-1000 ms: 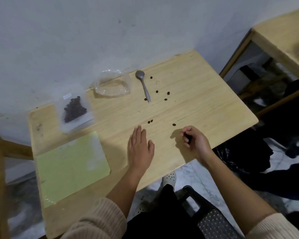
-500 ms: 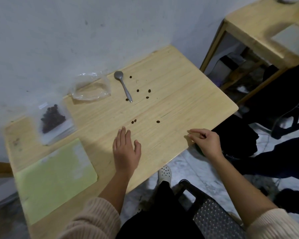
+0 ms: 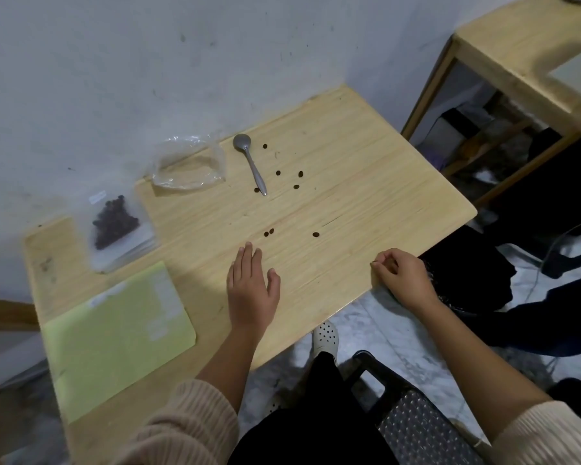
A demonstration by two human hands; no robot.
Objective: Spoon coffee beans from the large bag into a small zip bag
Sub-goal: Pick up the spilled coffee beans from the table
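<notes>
Though blurred, the small zip bag point(image 3: 114, 226) shows a dark cluster of beans and lies flat at the table's point(image 3: 366, 169) far left, near the crumpled clear large bag point(image 3: 188, 169). The spoon point(image 3: 250, 162) lies among loose beans point(image 3: 301, 174). The left hand point(image 3: 252, 286) stays flat, fingers straight. The right hand point(image 3: 403, 276), fingers curled, has shifted to the table edge; whether it pinches a bean cannot be told.

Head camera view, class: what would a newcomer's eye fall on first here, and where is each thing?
Dark brown coffee beans lie scattered across the middle of the pale wooden table, beside a grey metal spoon lying near the wall. At the far left, a small clear zip bag holds a dark heap of beans. The person's left hand rests flat on the table near its front edge.
</notes>
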